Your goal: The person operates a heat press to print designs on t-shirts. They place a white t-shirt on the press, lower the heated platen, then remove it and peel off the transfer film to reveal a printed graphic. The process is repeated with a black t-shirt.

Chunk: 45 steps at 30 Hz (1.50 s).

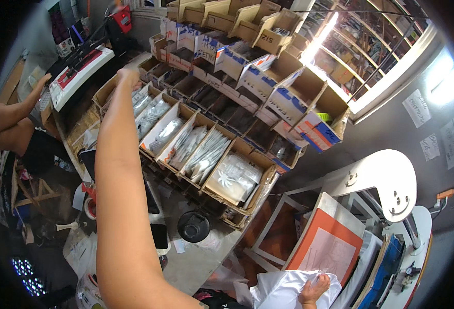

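**Left Hand at Cardboard Bins, Right Hand at White Sheet**

The front row of open, brown cardboard bins (227, 201) crosses the centre of the frame; its long axis descends from upper left to lower right. The bare left forearm (118, 180) rises along the left of centre, pointing toward the upper frame. At lower right stands a tilted, flat panel with an orange-red border (294, 255). A glossy white, flexible sheet (274, 287) lies at the lower edge, right of centre, overlapping the panel's lower part; its visible long axis runs roughly left to right. In the rightmost front bin, a flat pale packet with a white palm-tree figure (228, 184) faces up. The right hand (315, 291) rests at the sheet's right side, fingers curled and bunched; whether they pinch it cannot be told. The left hand (129, 78) is at the row's upper-left end; its fingertips are obscured, so their state cannot be told.
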Each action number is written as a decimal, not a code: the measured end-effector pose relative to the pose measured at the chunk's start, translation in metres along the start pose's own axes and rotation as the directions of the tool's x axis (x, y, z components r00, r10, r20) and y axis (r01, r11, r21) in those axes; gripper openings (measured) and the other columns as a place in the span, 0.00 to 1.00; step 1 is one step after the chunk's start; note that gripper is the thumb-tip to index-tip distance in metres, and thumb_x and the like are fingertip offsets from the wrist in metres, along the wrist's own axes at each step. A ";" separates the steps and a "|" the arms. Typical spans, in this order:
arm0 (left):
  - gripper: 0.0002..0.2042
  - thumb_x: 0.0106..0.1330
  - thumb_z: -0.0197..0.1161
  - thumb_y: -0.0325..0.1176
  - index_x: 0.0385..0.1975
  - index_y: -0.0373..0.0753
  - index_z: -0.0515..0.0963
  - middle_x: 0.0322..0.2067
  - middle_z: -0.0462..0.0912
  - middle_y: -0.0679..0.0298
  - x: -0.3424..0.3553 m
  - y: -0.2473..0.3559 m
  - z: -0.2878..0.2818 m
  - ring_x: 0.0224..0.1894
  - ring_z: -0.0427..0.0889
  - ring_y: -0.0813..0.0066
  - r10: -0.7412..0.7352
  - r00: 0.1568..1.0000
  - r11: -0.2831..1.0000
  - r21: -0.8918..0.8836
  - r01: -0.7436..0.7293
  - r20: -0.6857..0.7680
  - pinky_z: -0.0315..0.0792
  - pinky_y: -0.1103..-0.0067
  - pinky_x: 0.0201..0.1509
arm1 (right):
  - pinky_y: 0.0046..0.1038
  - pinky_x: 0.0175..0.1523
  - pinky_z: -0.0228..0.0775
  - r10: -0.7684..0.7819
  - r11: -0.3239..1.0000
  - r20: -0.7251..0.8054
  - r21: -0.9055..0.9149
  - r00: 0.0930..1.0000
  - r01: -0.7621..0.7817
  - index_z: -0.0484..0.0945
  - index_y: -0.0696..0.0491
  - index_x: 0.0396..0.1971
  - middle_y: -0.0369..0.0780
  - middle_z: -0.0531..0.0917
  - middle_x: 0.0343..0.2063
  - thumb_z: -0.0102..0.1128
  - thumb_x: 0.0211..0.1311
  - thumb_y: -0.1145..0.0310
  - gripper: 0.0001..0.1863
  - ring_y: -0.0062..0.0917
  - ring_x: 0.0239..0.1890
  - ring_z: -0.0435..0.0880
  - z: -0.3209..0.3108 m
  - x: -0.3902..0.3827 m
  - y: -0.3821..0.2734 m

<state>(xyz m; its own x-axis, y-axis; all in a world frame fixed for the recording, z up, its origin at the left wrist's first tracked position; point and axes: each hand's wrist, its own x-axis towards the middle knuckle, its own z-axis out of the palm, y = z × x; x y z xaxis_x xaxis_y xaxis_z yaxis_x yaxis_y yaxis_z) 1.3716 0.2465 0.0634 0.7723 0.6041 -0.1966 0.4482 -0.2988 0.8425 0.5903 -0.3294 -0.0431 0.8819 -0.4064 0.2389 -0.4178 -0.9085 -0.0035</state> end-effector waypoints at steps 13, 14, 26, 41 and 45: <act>0.13 0.64 0.64 0.25 0.49 0.35 0.80 0.32 0.85 0.65 -0.109 0.045 -0.128 0.29 0.82 0.83 0.651 0.747 0.740 -0.336 -0.583 0.138 0.73 0.86 0.30 | 0.50 0.67 0.50 -0.015 0.998 -0.077 0.054 0.997 0.020 0.68 0.59 0.51 0.52 0.69 0.52 0.59 0.53 0.60 0.27 0.49 0.60 0.64 0.007 -0.003 0.002; 0.12 0.65 0.64 0.26 0.48 0.34 0.80 0.32 0.85 0.65 -0.128 0.051 -0.124 0.29 0.82 0.83 0.665 0.728 0.730 -0.351 -0.586 0.167 0.73 0.85 0.30 | 0.50 0.67 0.51 0.011 0.998 -0.063 0.057 0.998 -0.007 0.68 0.59 0.51 0.53 0.69 0.53 0.60 0.53 0.60 0.28 0.50 0.59 0.65 0.004 -0.004 0.001; 0.09 0.51 0.64 0.18 0.31 0.37 0.79 0.29 0.81 0.58 -0.671 -0.181 -0.020 0.33 0.80 0.59 0.923 -0.106 0.099 -0.496 -0.863 0.369 0.73 0.69 0.39 | 0.30 0.42 0.72 0.258 0.696 0.077 0.677 0.963 -0.241 0.80 0.59 0.33 0.44 0.83 0.34 0.66 0.57 0.66 0.11 0.34 0.36 0.81 -0.086 -0.006 -0.026; 0.13 0.52 0.68 0.25 0.39 0.37 0.81 0.40 0.81 0.59 -0.862 -0.283 -0.028 0.46 0.78 0.57 0.820 -0.045 0.306 -0.504 -0.808 0.571 0.68 0.65 0.54 | 0.27 0.36 0.73 0.131 0.515 0.426 0.742 0.895 -0.428 0.84 0.59 0.33 0.42 0.86 0.24 0.61 0.62 0.65 0.11 0.24 0.27 0.83 -0.073 -0.056 0.102; 0.12 0.52 0.67 0.23 0.38 0.37 0.81 0.40 0.81 0.59 -0.845 -0.270 0.005 0.49 0.77 0.58 0.854 -0.055 0.214 -0.445 -0.870 0.518 0.67 0.65 0.56 | 0.29 0.43 0.75 -0.032 0.555 0.484 0.736 0.875 -0.387 0.86 0.57 0.36 0.47 0.87 0.32 0.63 0.60 0.64 0.12 0.30 0.35 0.86 -0.065 0.006 0.125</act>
<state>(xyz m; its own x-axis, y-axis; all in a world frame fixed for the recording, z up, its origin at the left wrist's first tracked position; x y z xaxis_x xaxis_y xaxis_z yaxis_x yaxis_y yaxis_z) 0.5998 -0.1869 -0.0008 0.5730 -0.6712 0.4702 -0.7761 -0.2603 0.5743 0.5296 -0.4391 0.0214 0.8902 -0.3736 -0.2607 -0.4125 -0.4182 -0.8093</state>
